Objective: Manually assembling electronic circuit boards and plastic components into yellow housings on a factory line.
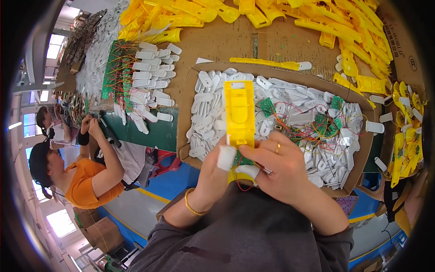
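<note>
A long yellow plastic housing point(240, 109) stands out in front of me over a box of white parts, its hollow inside facing up. My left hand point(213, 172) grips its lower left edge, with a white wrap on the thumb. On the other side, my right hand point(283, 170) has its index finger pressed on the housing's lower part and its wrapped thumb below. Between the two thumbs shows a small green circuit board point(244, 160) in the housing, with a red wire looping beneath. A small dark-tipped item under my right fingers is too hidden to name.
The cardboard box point(182, 131) holds many white plastic pieces point(204, 109) and wired green boards point(326, 124). Yellow housings point(181, 16) are heaped at the back. Boards with white pieces point(152, 72) lie left. A co-worker in orange point(93, 181) sits further left; a box of yellow parts point(405, 136) stands right.
</note>
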A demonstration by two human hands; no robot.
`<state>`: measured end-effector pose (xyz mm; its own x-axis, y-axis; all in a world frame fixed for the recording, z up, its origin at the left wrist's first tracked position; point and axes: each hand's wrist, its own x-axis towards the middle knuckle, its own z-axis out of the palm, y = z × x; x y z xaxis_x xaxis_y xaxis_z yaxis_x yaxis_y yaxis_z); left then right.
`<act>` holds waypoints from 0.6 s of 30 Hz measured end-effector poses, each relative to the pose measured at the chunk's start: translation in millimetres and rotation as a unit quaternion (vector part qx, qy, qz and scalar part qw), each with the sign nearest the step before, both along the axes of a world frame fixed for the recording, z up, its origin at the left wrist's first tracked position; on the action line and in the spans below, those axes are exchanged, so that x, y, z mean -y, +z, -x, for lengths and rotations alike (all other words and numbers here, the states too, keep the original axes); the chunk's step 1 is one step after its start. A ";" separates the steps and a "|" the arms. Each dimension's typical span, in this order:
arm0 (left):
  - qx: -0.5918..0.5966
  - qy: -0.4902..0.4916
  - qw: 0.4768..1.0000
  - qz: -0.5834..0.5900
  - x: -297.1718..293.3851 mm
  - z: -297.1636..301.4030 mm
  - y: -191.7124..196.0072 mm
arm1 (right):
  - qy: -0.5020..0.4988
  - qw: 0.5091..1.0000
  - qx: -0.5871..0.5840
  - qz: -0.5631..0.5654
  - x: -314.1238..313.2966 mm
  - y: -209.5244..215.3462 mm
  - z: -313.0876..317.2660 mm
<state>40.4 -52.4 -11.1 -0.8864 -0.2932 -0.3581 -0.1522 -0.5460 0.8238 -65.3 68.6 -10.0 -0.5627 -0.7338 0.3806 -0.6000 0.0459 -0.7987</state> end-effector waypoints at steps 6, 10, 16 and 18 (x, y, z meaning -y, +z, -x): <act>-0.018 -0.054 0.993 0.107 3.0 3.5 16.3 | -0.056 0.994 -0.098 0.002 -0.8 2.2 -19.9; -0.006 0.029 0.998 0.060 3.9 3.2 18.7 | 0.011 1.000 0.004 -0.017 -8.3 28.4 -0.9; -0.042 -0.083 0.995 0.030 8.2 -0.7 32.8 | 0.051 0.907 0.418 -0.003 -8.7 18.0 13.9; -0.043 -0.086 0.994 0.047 6.3 -3.2 37.7 | 0.168 0.806 0.568 0.010 -5.6 7.9 6.7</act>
